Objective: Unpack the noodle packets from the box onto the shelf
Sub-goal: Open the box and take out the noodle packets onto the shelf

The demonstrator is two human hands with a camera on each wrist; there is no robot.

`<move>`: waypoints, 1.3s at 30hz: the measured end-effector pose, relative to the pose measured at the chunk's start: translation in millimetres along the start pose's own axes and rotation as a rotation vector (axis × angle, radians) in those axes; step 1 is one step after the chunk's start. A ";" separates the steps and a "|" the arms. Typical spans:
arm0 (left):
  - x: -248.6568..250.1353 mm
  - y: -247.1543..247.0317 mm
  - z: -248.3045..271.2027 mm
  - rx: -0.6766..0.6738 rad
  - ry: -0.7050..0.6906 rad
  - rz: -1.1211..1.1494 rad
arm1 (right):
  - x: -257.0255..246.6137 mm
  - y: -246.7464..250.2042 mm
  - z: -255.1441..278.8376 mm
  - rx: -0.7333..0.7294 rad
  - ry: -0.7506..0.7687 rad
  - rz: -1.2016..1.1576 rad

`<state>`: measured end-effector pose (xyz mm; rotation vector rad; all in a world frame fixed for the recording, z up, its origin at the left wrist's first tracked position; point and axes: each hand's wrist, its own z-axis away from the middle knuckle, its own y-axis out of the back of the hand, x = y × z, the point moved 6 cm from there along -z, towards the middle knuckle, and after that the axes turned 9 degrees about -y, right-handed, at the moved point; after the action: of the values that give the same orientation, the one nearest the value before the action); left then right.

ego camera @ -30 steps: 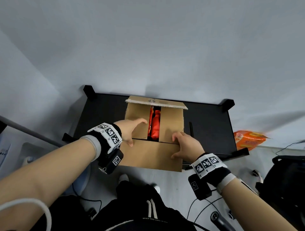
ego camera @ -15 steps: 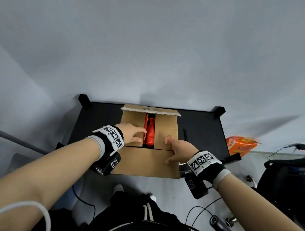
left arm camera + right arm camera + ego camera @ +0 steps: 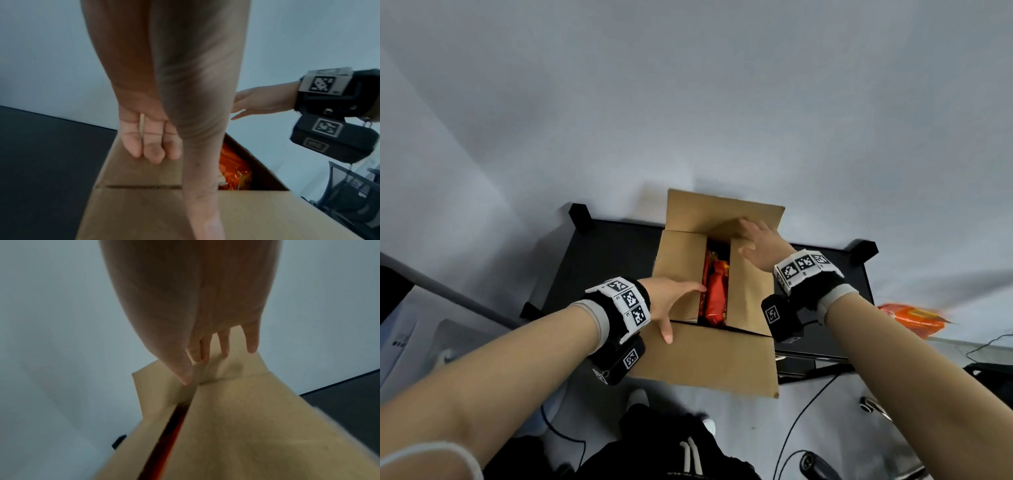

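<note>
A cardboard box (image 3: 705, 356) stands on the black shelf top (image 3: 602, 267). Its near flap hangs toward me and its far flap (image 3: 722, 212) stands up. The two side flaps lie nearly closed, and red and orange noodle packets (image 3: 715, 298) show in the gap between them. My left hand (image 3: 667, 301) rests flat on the left flap, with its fingers (image 3: 152, 146) near the gap and the thumb on the near flap. My right hand (image 3: 763, 246) reaches over the right flap, its straight fingers (image 3: 224, 344) touching the far flap. Neither hand holds a packet.
An orange packet (image 3: 911, 317) lies to the right, beyond the shelf's edge. Cables (image 3: 801, 421) run across the floor below. A grey wall stands right behind the box. Black corner posts (image 3: 582, 216) stick up from the shelf top.
My right hand has left the near corner of the right flap and reached to the far flap, which now stands up. My left hand stays on the left flap.
</note>
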<state>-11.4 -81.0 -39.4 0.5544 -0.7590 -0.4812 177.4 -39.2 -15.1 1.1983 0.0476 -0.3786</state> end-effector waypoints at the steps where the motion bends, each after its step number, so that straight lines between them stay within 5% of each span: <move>1: 1.1 0.2 0.5 0.004 -0.002 -0.023 | -1.8 -4.5 -6.7 0.000 -0.014 0.020; 12: -15.3 13.8 -16.7 0.076 -0.049 0.034 | -12.6 -46.1 -42.7 -0.095 -0.107 0.205; 19: -10.1 23.7 -22.7 0.098 -0.020 0.015 | 2.1 -22.0 -34.4 -0.168 -0.031 -0.137; 23: 1.9 45.4 -19.1 0.196 -0.019 -0.196 | 32.1 5.3 -19.9 -0.051 -0.033 -0.174; 32: -44.2 95.8 30.8 0.261 0.174 0.024 | 101.7 37.0 34.0 0.145 -0.223 -0.022; 36: -80.0 93.0 56.0 0.313 0.351 -0.054 | 114.9 25.3 55.5 0.235 -0.363 0.126; 39: -96.7 75.3 54.6 0.326 0.465 -0.077 | 111.9 2.1 56.1 0.158 -0.406 0.150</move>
<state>-97.8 16.9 -8.6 0.9628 -0.3701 -0.2817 273.7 -119.1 -18.7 1.2513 -0.4282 -0.4935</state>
